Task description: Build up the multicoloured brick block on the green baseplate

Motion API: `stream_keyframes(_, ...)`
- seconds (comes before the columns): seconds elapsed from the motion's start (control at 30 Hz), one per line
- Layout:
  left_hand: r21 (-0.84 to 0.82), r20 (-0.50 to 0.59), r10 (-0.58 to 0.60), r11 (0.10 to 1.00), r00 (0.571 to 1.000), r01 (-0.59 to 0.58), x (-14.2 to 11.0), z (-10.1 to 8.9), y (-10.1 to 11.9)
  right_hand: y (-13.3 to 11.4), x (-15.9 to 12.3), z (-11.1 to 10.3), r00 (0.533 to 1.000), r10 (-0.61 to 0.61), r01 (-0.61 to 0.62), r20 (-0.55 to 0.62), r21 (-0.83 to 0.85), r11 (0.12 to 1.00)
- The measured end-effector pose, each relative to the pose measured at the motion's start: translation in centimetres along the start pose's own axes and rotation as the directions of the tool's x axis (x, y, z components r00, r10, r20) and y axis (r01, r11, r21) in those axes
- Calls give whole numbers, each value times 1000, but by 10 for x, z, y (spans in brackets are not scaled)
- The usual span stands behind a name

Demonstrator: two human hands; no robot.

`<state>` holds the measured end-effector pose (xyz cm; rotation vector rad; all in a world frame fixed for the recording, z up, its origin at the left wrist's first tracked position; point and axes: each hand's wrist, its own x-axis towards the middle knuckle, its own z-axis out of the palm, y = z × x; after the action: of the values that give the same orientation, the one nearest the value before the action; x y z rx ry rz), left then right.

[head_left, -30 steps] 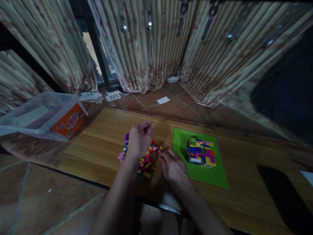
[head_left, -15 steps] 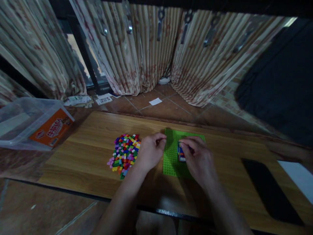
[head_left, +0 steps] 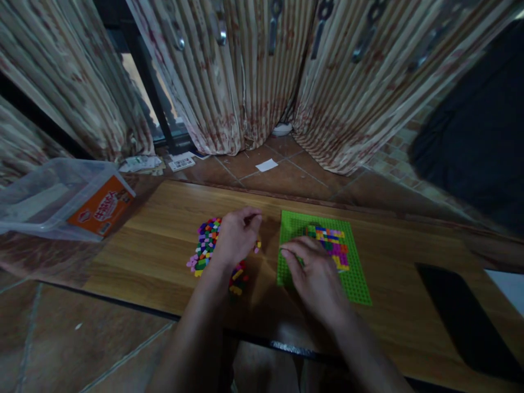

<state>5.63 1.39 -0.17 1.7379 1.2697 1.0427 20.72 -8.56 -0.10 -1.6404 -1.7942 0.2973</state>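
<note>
My left hand (head_left: 237, 238) hovers over the right side of a pile of small colourful toy bricks (head_left: 207, 240), its thumb and fingertips pinched together. Whatever is between those fingertips cannot be made out. My right hand (head_left: 313, 270) is over the left part of a green studded baseplate (head_left: 356, 281), thumb and index finger closed at their tips. Any piece in that pinch is too small to tell. On the baseplate, a block of joined multicoloured bricks (head_left: 338, 249) stands partly behind my right hand. My left hand and forearm hide part of the pile.
A clear plastic bin (head_left: 53, 169) with an orange label stands at the left. A black flat object (head_left: 462, 311) lies on the right of the wooden table (head_left: 143, 245), near a white sheet (head_left: 507, 286). Striped curtains (head_left: 245, 82) hang beyond the table.
My right hand has moved left off the joined bricks, uncovering them. My left hand has shifted left, away from the baseplate and over the pile. The camera view has shifted slightly.
</note>
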Motion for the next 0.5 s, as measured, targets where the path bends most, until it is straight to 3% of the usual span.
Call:
stream_keyframes(0.1,48,-75,7,999,997,-4,4,-12,-6,-9,-6,20,995,-24,25,92,-10,1000)
stream_keyframes(0.2,61,-74,16,998,997,-11,5,-16,-8,-6,-5,25,995,-26,27,92,-12,1000)
stream_keyframes(0.27,56,-35,1,998,999,1,3,-14,-6,1,0,17,999,-13,13,34,-10,1000)
stream_keyframes(0.4,44,107,0,999,994,-5,-7,2,4,25,11,-13,976,58,-68,-209,-41,997)
stream_keyframes(0.5,55,213,22,998,977,-35,-18,22,16,44,16,-29,956,118,-139,-268,-61,988)
